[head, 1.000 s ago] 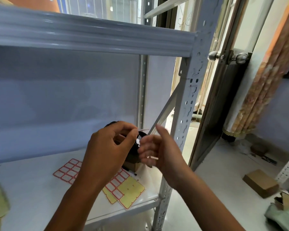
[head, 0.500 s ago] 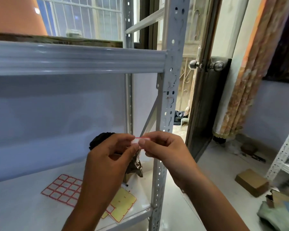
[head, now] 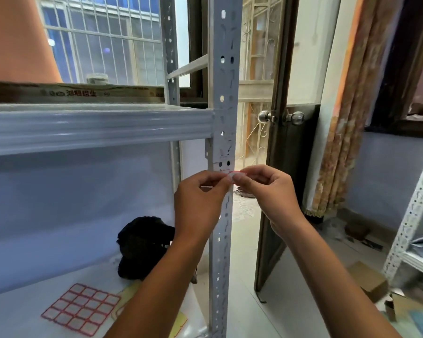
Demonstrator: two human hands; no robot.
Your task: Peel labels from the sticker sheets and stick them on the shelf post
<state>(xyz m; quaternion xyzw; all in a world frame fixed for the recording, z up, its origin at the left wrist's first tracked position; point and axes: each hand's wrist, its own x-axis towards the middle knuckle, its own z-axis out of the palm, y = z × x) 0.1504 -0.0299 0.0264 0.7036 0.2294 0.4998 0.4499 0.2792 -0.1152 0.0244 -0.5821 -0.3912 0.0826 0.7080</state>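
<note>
Both hands meet at the shelf post (head: 224,142) in the centre of the frame, holding one small red-edged label (head: 235,175) between them at the post's front face. The left hand (head: 200,203) pinches the label's left end with thumb and forefinger drawn close together; the right hand (head: 266,189) pinches the right end the same way, other fingers (head: 260,178) curled in. The step in hand looks to be the sticking itself: the label sits just at the post, under a pair of slots, where a thin red line may be a label already stuck. Whether it touches the metal yet I cannot tell. The next move probably calls for laying it flat and square on the narrow face, then pressing it down with a thumb, keeping it from creasing over the punched holes. At lower left the sticker sheet (head: 81,309) of red-framed labels lies on the shelf (head: 18,313), a yellow sheet (head: 178,323) partly under the left forearm, and a black bundle (head: 142,245) behind them. Nothing blocks the post; the door (head: 288,167) stands just to its right.
</note>
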